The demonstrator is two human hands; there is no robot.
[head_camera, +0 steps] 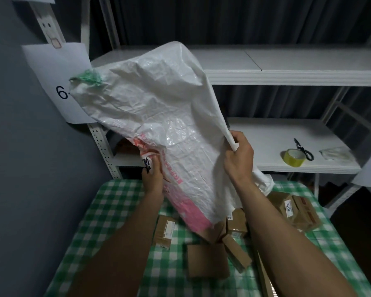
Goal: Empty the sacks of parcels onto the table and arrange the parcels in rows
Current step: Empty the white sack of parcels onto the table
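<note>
Head view: sack [159,116], upended over counter [107,211]; left hand [151,174] and right hand [239,155] fingers clamped on its edges. Parcels [206,260] below fingers. Advice: lift, shake until empty.

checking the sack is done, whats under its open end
Under the mouth of the white woven sack lie brown cardboard parcels in a loose heap on the green checked tablecloth. Whether any parcel remains inside cannot be seen; the fabric covers it.

Only readable bits: "2012" on a white label [289,208] stuck to a cardboard parcel [296,211], and a "6", maybe "6.", on the paper sheet [58,82] left of that parcel.
</note>
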